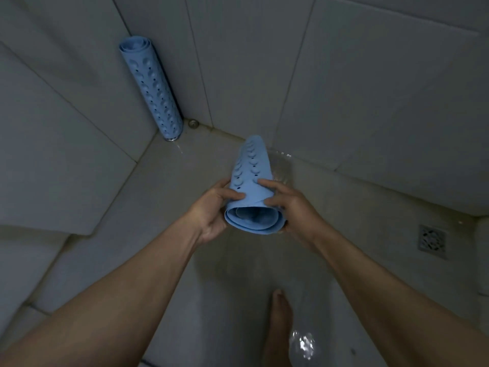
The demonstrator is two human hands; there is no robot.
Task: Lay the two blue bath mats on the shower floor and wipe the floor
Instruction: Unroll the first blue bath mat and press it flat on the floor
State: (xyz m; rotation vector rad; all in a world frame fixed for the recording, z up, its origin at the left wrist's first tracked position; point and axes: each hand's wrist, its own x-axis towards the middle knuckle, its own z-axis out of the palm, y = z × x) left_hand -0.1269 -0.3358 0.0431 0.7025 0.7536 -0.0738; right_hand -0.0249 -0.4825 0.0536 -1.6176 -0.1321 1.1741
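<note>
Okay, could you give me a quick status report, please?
Both hands, left and right, gripping one rolled mat. Second mat rolled, upright in corner. Floor wet; bare foot below.

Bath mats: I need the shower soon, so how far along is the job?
Nothing looks finished. One rolled mat is in hand, gripped by the left hand and right hand above the wet floor, not yet unrolled. The second rolled mat stands in the corner, untouched. Both mats still need laying, and no cloth for wiping is visible.
</note>
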